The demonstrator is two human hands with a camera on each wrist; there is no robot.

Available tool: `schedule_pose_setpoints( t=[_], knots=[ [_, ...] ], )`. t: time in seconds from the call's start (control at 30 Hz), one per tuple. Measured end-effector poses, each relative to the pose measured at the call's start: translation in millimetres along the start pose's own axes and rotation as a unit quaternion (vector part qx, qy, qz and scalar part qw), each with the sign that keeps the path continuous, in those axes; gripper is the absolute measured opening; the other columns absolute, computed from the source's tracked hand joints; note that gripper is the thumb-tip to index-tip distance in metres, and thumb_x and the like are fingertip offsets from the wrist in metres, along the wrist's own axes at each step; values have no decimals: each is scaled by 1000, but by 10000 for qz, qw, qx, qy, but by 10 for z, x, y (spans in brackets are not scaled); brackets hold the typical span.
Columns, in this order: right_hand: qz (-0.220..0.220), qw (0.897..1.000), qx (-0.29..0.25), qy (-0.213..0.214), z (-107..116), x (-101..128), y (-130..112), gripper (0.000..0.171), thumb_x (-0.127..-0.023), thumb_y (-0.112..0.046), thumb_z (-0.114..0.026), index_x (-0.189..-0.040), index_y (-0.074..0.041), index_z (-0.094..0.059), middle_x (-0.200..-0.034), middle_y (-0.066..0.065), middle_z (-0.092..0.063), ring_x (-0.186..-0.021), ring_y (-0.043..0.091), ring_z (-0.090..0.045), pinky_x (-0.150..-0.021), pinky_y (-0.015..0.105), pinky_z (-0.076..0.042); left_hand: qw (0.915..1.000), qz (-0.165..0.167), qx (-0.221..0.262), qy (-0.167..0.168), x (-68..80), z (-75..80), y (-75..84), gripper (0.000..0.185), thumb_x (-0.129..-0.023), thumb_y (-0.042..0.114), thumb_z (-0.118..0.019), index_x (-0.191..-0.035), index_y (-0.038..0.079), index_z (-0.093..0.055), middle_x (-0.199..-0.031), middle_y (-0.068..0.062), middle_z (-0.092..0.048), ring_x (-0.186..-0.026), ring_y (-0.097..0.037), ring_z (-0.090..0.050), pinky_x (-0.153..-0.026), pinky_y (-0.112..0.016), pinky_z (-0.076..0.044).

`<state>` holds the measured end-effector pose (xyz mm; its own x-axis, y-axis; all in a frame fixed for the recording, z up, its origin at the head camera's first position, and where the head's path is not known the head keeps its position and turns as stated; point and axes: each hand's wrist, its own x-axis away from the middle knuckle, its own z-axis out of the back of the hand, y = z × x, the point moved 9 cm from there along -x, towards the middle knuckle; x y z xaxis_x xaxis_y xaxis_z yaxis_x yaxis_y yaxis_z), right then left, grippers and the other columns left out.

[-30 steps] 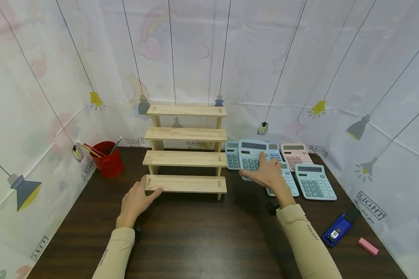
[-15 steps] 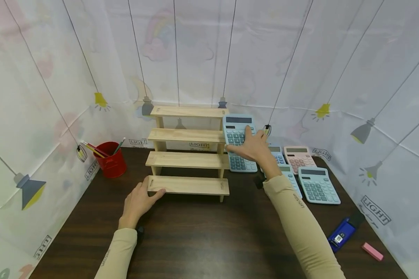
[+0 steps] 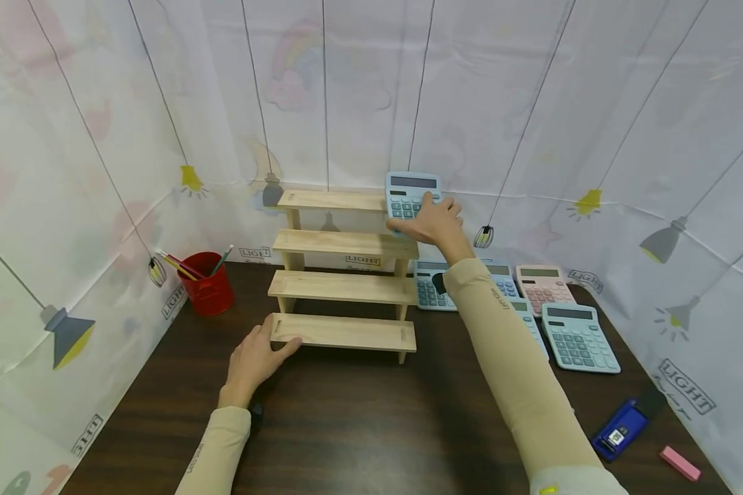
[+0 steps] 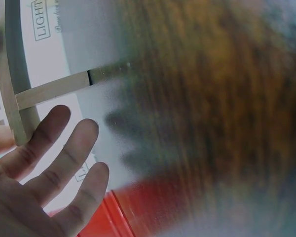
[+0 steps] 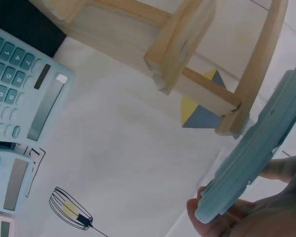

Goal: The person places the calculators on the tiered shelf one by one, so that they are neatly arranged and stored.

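Observation:
A four-step wooden rack (image 3: 343,287) stands at the back of the dark table (image 3: 359,419). My right hand (image 3: 430,223) grips a light blue calculator (image 3: 408,196), held upright at the right end of the rack's upper shelves; the right wrist view shows its edge (image 5: 261,148) pinched between thumb and fingers beside the rack's leg (image 5: 259,64). My left hand (image 3: 256,357) rests against the left end of the bottom step, its fingers (image 4: 54,158) spread and relaxed.
Several more calculators, blue and one pink (image 3: 541,285), lie on the table right of the rack. A red cup of pencils (image 3: 207,282) stands at the left. A blue stapler (image 3: 622,426) and pink eraser (image 3: 680,463) lie near the right front. Printed curtains enclose the table.
My right hand lifted the blue calculator off the pile on the table and carried it up and left to the rack's top right. The left hand stayed on the bottom step.

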<state>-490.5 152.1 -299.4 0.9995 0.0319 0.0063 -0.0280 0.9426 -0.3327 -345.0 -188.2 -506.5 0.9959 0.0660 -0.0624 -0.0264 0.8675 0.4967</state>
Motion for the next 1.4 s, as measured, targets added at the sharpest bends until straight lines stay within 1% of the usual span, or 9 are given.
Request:
schedule_pose_setpoints(
  t=[0.23, 0.37, 0.5, 0.7, 0.77, 1.07, 1.23, 1.33, 1.4],
  knots=[
    [-84, 10000, 28, -8, -6, -107, 22, 115, -84, -78, -52, -162, -5, -7, -157, 42, -8, -146, 59, -12, -116, 72, -22, 10000, 7, 35, -6, 8, -30, 24, 99, -88, 73, -56, -157, 8, -30, -138, -26, -56, -115, -42, -62, -98, -61, -50],
    [72, 10000, 49, 43, -30, -146, -65, 116, -83, -78, -52, -162, -5, -9, -159, 42, -6, -149, 58, -7, -119, 70, -18, 10000, 19, -19, 40, 18, -9, 7, 98, -89, 73, -56, -157, 8, -30, -136, -25, -57, -113, -41, -62, -97, -61, -50],
    [250, 9995, 168, 82, -61, -184, -185, 117, -82, -81, -50, -161, -4, -12, -161, 41, -4, -151, 58, -2, -121, 69, -14, 9999, -1, -15, 105, 19, 11, 2, 98, -88, 73, -57, -157, 8, -30, -136, -25, -58, -112, -41, -63, -95, -60, -51],
    [350, 9992, -113, 148, -124, -228, -306, 120, -81, -85, -49, -162, -5, -11, -163, 35, 12, -151, 57, 9, -123, 68, -6, 9999, 6, 84, 93, 6, -19, 2, 98, -88, 73, -57, -158, 9, -30, -136, -24, -58, -113, -41, -63, -96, -60, -51],
    [389, 9988, -200, 198, -146, -239, -345, 121, -80, -86, -49, -162, -6, -12, -163, 34, 15, -151, 57, 11, -123, 68, -4, 9999, 19, 74, 95, 2, -21, -3, 98, -88, 72, -58, -158, 9, -30, -136, -24, -58, -113, -41, -63, -96, -60, -51],
    [652, 9972, -248, 276, -252, -285, -568, 118, -78, -88, -49, -162, -13, -15, -164, 34, 10, -153, 54, 8, -124, 65, -6, 9999, 82, 59, 68, -2, -6, -49, 98, -88, 72, -58, -157, 8, -30, -136, -25, -57, -113, -41, -62, -97, -61, -50],
    [703, 9966, -283, 312, -308, -316, -710, 117, -76, -90, -49, -163, -18, -16, -165, 32, 9, -153, 53, 8, -120, 70, -14, 9999, 74, 59, 83, -12, 6, -39, 99, -88, 71, -58, -157, 7, -31, -136, -25, -57, -114, -41, -62, -97, -61, -50],
    [724, 9964, -344, 282, -350, -336, -812, 117, -76, -90, -50, -163, -19, -15, -165, 31, 10, -154, 52, 9, -118, 73, -17, 9999, 59, 43, 92, -24, 4, -43, 99, -88, 73, -57, -157, 7, -31, -135, -25, -58, -113, -41, -63, -96, -61, -50],
    [770, 9959, -359, 299, -371, -350, -887, 117, -77, -89, -50, -163, -17, -16, -166, 31, 8, -154, 51, 8, -118, 72, -19, 9999, 48, 33, 82, -33, -2, -49, 99, -88, 74, -57, -157, 8, -30, -135, -24, -58, -112, -40, -63, -96, -60, -51]
  ],
)
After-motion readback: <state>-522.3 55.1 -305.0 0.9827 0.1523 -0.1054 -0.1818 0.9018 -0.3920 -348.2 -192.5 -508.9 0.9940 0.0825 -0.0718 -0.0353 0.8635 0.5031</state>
